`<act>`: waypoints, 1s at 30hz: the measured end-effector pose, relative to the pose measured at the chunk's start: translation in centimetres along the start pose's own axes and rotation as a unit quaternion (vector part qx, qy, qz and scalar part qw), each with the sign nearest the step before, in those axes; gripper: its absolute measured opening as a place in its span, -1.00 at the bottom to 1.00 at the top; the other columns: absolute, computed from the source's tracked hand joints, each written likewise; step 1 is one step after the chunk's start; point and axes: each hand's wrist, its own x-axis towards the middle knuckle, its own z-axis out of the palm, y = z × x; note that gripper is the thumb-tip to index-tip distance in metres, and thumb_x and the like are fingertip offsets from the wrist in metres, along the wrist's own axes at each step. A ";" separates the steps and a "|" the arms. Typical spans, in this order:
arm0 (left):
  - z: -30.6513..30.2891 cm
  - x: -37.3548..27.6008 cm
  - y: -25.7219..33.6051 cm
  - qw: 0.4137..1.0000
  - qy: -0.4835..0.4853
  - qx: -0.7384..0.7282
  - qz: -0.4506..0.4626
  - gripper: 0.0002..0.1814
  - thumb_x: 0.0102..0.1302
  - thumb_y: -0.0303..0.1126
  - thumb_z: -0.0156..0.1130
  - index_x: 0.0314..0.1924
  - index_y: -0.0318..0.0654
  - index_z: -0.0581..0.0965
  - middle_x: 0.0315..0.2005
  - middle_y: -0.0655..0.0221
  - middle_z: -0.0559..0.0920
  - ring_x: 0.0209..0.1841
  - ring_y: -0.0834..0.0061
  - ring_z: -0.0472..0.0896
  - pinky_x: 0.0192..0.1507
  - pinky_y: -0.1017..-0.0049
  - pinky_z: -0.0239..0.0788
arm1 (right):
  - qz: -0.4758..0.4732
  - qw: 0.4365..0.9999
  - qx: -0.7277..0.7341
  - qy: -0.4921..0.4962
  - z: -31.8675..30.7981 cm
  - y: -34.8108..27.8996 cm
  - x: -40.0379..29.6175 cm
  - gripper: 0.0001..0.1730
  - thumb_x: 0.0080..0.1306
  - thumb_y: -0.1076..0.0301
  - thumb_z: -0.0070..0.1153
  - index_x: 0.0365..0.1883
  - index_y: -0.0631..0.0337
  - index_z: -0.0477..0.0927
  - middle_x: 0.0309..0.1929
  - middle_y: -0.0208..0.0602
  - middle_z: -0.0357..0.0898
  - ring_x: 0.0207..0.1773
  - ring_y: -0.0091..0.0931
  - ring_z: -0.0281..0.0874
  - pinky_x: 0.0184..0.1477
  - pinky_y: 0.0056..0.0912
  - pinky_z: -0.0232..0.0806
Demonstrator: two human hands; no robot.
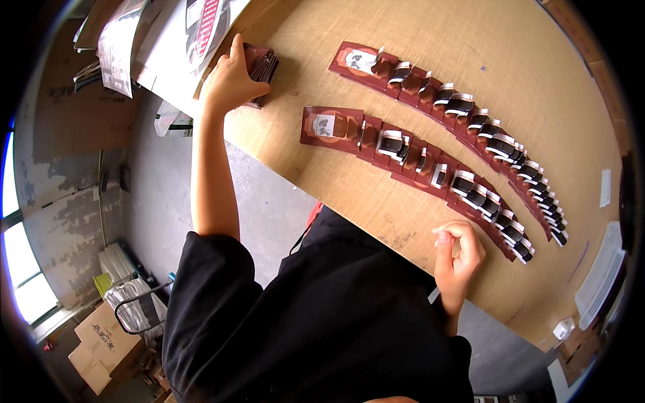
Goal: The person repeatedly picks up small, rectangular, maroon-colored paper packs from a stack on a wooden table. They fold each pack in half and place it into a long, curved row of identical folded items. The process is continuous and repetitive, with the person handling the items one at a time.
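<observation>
My left hand [232, 80] is at the table's upper left, thumb and index finger spread beside a stack of dark red cards [262, 70]. Whether the fingers press on the stack is hard to tell. Near the table's front edge, my right hand [459, 252] is loosely curled, with nothing visible in it. Two curved rows of overlapping dark red cards lie on the wooden table: a far row [413, 98] and a near row [332, 128]. Small black and white folded pieces stand up from most of these cards. The near row ends just beyond my right hand.
Plastic-wrapped printed sheets [201, 30] lie beyond my left hand. A printed paper sheet [599, 277] and a small white object [563, 328] are at the table's right end. Cardboard boxes [108, 342] and a cart handle [121, 315] stand at the lower left.
</observation>
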 end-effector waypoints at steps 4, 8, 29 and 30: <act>-0.2 0.4 -0.2 0.999 -0.025 -0.048 0.000 0.11 -0.30 -0.28 0.34 0.31 -0.40 0.04 -0.21 -0.01 0.55 -0.19 0.21 0.57 -0.14 0.44 0.41 | -0.006 1.000 -0.001 0.002 -0.3 0.2 -0.2 -0.95 0.19 0.52 0.05 -0.46 0.29 0.45 -0.50 -0.30 0.50 -0.52 -0.50 0.37 -0.49 -0.52 0.17; -0.3 0.7 0.0 0.999 -0.022 -0.019 0.020 0.10 -0.33 -0.29 0.34 0.29 -0.44 0.05 -0.22 0.01 0.57 -0.16 0.17 0.56 -0.08 0.44 0.39 | -0.015 1.000 0.005 -0.002 -0.4 0.3 -0.5 -0.95 0.18 0.53 0.06 -0.46 0.29 0.45 -0.50 -0.29 0.49 -0.51 -0.48 0.39 -0.48 -0.51 0.20; 0.5 1.5 -1.2 1.000 -0.003 0.007 0.021 0.08 -0.27 -0.27 0.33 0.31 -0.33 0.03 -0.12 -0.04 0.55 -0.05 0.09 0.54 -0.03 0.35 0.35 | -0.095 0.995 0.027 0.002 0.1 -0.1 -1.6 -0.83 0.03 0.56 0.19 -0.49 0.26 0.41 -0.56 -0.26 0.44 -0.53 -0.34 0.44 -0.51 -0.35 0.27; 0.5 1.4 -0.5 1.000 -0.020 0.008 0.006 0.07 -0.27 -0.31 0.33 0.31 -0.34 0.03 -0.02 -0.04 0.48 0.03 0.11 0.48 0.05 0.38 0.30 | -0.087 0.996 0.024 -0.002 0.1 0.1 -1.8 -0.83 0.04 0.55 0.19 -0.49 0.24 0.41 -0.58 -0.27 0.42 -0.53 -0.33 0.42 -0.51 -0.35 0.26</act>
